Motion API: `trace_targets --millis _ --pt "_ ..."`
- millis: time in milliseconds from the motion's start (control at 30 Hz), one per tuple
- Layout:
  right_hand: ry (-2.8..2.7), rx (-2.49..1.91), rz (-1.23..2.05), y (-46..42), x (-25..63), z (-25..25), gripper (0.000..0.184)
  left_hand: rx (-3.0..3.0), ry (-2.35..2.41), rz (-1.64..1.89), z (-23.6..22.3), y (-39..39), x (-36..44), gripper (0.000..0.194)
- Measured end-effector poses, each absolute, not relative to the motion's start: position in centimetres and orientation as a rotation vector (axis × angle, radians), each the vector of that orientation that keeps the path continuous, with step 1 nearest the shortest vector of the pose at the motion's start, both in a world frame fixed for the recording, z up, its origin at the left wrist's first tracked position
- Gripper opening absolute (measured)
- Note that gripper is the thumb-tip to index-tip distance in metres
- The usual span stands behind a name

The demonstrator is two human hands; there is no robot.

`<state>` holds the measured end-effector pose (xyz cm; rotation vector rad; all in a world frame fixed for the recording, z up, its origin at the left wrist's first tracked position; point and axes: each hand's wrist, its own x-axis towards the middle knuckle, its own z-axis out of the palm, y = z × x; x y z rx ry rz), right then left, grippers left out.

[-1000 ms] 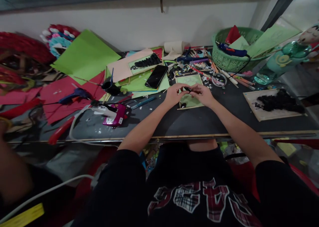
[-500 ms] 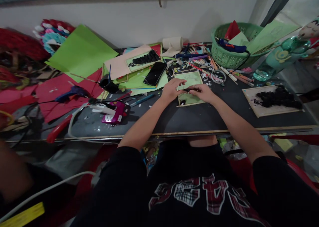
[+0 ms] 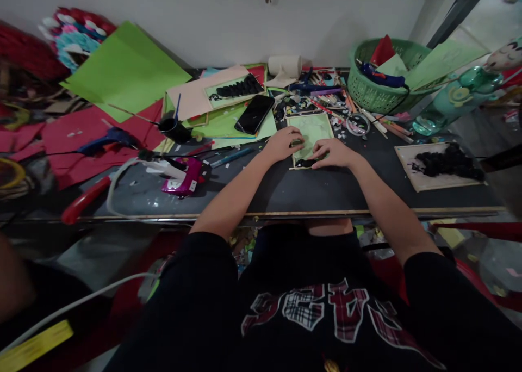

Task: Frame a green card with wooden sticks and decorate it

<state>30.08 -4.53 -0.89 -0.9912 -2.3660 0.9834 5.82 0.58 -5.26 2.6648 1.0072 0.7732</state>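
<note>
A small pale-green panel with a thin wooden border [image 3: 312, 126] lies on the dark table in front of me. Near its lower left corner a small black piece [image 3: 302, 163] rests on the panel, its material too small to make out. My right hand [image 3: 334, 153] pinches the right end of that piece between thumb and fingers, low over the panel. At the panel's left edge my left hand [image 3: 282, 146] lies with bent fingers slightly apart, reaching over the border with nothing visible in them.
A similar panel with black lumps [image 3: 446, 164] lies at right; another [image 3: 234, 89] sits behind, near a phone [image 3: 255, 114]. Further off are a green basket [image 3: 367, 89], a bottle [image 3: 452, 97] and a paper roll [image 3: 285, 66]. Leftward lie a black cup [image 3: 174, 130] and glue gun [image 3: 110, 139].
Both hands were together over the panel's middle, at a dark piece. The right hand has come down to the lower edge with it; the left has moved apart to the left border.
</note>
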Motion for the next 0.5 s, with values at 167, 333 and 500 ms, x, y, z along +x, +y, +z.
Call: trace_targets --millis 167,333,500 --pt "-2.409 -1.092 0.950 -4.6 30.2 -0.6 0.027 2.663 0.996 0.783 -5.3 0.5 6.0 0.024" --pt "-2.445 -1.099 0.834 -5.4 29.9 0.3 0.028 2.660 1.000 0.793 -5.4 0.6 5.9 0.024" --pt "-2.319 -1.190 0.838 -5.9 28.5 0.7 0.026 2.682 0.993 0.779 -5.4 0.5 6.0 0.023"
